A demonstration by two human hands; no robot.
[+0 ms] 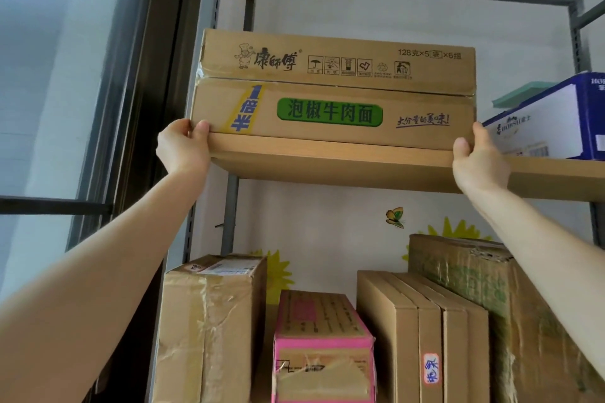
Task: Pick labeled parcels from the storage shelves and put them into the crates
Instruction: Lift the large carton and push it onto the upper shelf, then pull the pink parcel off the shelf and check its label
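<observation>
A wide brown noodle carton (334, 88) with a green label and blue print sits on the upper wooden shelf (376, 167), seen from below. My left hand (181, 147) grips its lower left corner, thumb on the front face and fingers round the side. My right hand (478, 160) grips the lower right corner the same way, thumb up on the front. Both arms reach upward. No crate is in view.
A white and blue box (553, 121) stands right of the carton on the same shelf. The lower shelf holds a taped brown parcel (209, 330), a pink box (324, 343), upright flat cartons (425, 337) and a large brown box (510, 304). A window frame (157, 108) is at left.
</observation>
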